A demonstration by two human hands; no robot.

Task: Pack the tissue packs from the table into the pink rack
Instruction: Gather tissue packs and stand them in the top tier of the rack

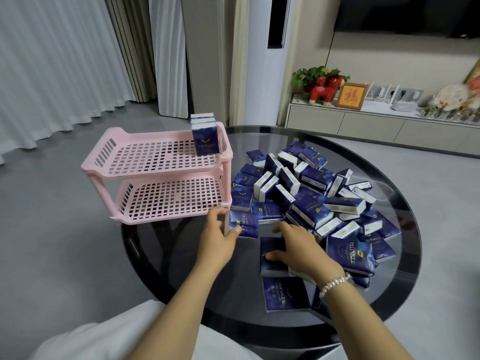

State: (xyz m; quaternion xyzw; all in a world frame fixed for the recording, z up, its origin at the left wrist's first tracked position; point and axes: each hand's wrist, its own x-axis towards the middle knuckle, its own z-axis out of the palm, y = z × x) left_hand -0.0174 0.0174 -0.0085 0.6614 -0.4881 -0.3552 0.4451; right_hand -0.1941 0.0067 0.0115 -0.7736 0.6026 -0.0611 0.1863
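Reaching low in the frame, I had both hands at the near edge of the heap. My right hand (298, 249) lay over a dark blue pack (272, 258) flat on the glass counter (259, 320), thumb curled round its near-left edge and fingers (281, 227) arched over its far end, so I judged it clamped on that pack. My left hand (219, 235), just left of centre, pinched a second pack (244, 224) by its left end, thumb on the printed face, fingers wrapped round its left edge.

Beyond them, the pile of tissue packs (311, 193) sprawled across the middle and right of the counter, many tilted or overlapping. Further off at centre left stood the pink rack (161, 165): its lower shelf held nothing I could see, and the upper shelf carried only a small row of upright packs (205, 136) in its far right corner.

I judged the task barely begun and this the pick-up step. Next, both packs needed lifting clear, turning upright and setting beside that row, without knocking it over.
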